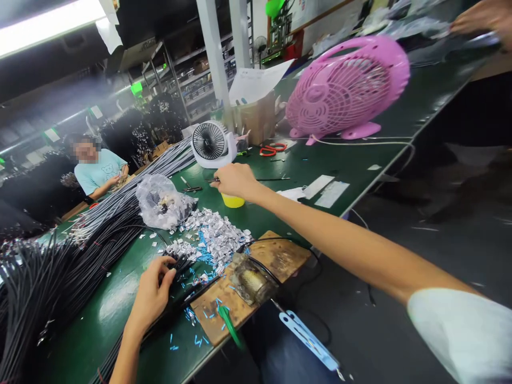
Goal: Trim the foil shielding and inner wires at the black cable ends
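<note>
The left hand's (154,290) fingers curl round black cables (182,265) on the tabletop (118,304), probably to keep them bunched, while the right hand (236,180) bends over the yellow tub (232,201), fingers narrowed, though whether they pinch anything I cannot tell.

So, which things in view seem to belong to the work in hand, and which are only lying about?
Probably the work:
black cables at the left hand
silver pieces
yellow container by the right hand

Probably only lying about:
pink fan
white fan
cardboard box
</note>
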Tool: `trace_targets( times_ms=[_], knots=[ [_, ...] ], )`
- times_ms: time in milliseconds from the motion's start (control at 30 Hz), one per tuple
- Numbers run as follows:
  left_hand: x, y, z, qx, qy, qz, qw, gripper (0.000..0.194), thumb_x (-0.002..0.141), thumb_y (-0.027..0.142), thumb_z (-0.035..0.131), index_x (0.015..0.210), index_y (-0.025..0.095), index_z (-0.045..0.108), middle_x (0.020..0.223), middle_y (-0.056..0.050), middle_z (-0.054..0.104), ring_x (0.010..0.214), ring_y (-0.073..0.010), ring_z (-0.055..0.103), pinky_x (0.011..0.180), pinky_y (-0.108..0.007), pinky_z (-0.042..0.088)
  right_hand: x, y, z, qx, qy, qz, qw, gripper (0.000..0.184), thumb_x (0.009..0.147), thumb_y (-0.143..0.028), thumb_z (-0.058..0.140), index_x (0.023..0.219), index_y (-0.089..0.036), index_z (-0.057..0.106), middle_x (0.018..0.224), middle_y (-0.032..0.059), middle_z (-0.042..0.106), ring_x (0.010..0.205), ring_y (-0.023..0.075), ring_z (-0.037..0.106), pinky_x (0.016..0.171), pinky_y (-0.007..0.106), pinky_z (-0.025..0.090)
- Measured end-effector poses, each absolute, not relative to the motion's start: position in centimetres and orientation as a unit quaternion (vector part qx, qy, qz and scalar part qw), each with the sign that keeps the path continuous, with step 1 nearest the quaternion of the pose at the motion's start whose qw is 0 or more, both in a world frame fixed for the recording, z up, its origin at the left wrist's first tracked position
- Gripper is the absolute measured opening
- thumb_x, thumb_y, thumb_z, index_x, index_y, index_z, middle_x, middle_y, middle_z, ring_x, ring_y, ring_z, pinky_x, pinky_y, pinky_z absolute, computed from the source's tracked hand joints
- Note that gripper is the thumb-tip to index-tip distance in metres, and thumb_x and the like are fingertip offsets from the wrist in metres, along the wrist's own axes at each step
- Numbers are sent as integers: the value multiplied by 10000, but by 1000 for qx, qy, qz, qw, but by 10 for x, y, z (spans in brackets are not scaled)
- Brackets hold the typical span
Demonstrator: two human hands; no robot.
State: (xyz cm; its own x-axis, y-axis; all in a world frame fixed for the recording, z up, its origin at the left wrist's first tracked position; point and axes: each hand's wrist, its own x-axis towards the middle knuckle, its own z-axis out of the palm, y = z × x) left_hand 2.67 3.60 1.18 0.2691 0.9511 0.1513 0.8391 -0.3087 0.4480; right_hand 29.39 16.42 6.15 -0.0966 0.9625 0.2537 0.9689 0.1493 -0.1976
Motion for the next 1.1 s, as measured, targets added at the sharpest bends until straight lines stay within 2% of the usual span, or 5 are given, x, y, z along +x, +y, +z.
trace_targets(
  times_ms=[200, 433, 700, 933, 1100],
  knots=[
    [43, 53, 9, 733, 580, 331, 127, 184, 867, 257, 453, 829, 182, 617, 701, 1, 640, 621, -111, 580, 575, -202, 440, 222, 106, 68, -490, -805, 67, 326, 252, 903, -269, 500, 787, -145, 686, 680, 29, 651, 635, 124, 552, 550, 199, 351],
    [52, 29, 10, 669, 569, 478, -11, 289, 868, 246, 451, 1120, 111, 493, 600, 30, 570, 468, -83, 532, 469, -166, 434, 181, 89, 33, -317, -717, 322, 531, 143, 796, -167, 582, 664, -124, 610, 591, -20, 546, 541, 90, 446, 507, 189, 331],
    [43, 27, 6, 751, 448, 360, -324, 297, 936, 156, 334, 1113, 107, 568, 711, -48, 637, 542, -74, 567, 533, -142, 416, 186, 92, 24, -315, -679, 452, 485, 287, 762, -295, 598, 553, -143, 473, 510, -61, 359, 498, 72, 323, 475, 203, 264],
    [57, 19, 13, 738, 484, 373, -288, 374, 941, 204, 367, 662, 119, 600, 570, -32, 568, 503, -59, 527, 576, -116, 413, 189, 86, 25, -287, -664, 461, 514, 246, 742, -325, 603, 594, -144, 525, 522, -47, 414, 503, 77, 334, 476, 211, 288],
    [57, 17, 4, 721, 496, 463, -140, 244, 903, 179, 412, 842, 112, 639, 678, -51, 613, 612, -101, 581, 602, -169, 459, 190, 86, 27, -311, -658, 498, 472, 304, 725, -336, 619, 535, -150, 474, 499, -61, 365, 491, 69, 298, 470, 212, 254]
  ],
)
